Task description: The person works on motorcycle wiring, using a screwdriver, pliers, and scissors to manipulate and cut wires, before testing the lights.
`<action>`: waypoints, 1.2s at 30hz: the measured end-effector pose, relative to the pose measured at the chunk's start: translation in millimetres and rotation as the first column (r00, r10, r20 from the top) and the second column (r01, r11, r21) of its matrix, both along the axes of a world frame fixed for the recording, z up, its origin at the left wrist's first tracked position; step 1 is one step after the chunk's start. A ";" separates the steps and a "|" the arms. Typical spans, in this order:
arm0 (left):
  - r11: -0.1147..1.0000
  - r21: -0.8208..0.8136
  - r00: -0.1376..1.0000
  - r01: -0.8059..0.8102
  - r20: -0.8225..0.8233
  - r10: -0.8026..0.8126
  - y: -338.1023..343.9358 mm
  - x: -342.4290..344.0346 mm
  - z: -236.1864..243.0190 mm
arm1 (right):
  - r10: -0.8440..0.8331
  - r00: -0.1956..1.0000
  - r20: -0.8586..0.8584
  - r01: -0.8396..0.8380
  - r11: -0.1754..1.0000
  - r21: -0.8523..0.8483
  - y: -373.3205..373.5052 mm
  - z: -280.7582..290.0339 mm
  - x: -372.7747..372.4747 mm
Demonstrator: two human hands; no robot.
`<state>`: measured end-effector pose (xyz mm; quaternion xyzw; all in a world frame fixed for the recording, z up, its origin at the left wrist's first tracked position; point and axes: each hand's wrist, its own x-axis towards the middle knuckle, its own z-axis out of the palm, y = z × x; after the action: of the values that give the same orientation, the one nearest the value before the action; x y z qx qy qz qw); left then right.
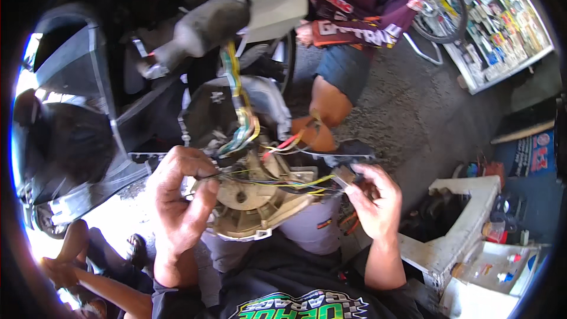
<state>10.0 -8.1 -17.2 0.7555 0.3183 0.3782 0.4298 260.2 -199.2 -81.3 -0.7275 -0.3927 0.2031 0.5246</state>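
Thin yellow and dark wires (307, 185) stretch roughly level across a pale, curved housing (229, 201). They run right to a small greyish connector (344, 176) (boxy, its finer details blurred), tilted just beyond the housing's right side.

lettering (298, 306) stands on the black shirt (283, 269), the maroon jersey (369, 6) and the blue sign (531, 155)

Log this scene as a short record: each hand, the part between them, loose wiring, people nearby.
left hand: thumb and fingers pinching thin dark wires
right hand: holding a small grey block by its edge
between them: pale rounded housing, wires crossing over it
loose wiring: multicoloured bundle hanging beyond the housing
people nearby: one in a maroon top beyond; another's forearm at lower left
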 end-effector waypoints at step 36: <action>0.985 -0.112 0.863 0.130 0.503 -0.056 -126.2 73.8 -16.8 | -0.419 0.895 0.156 0.410 0.630 -0.660 -86.6 -261.1 73.9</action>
<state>83.8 -134.3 -34.0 0.6145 0.1860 0.5152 0.5677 334.1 -285.8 -342.5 -0.9365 -0.1103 0.2104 0.2581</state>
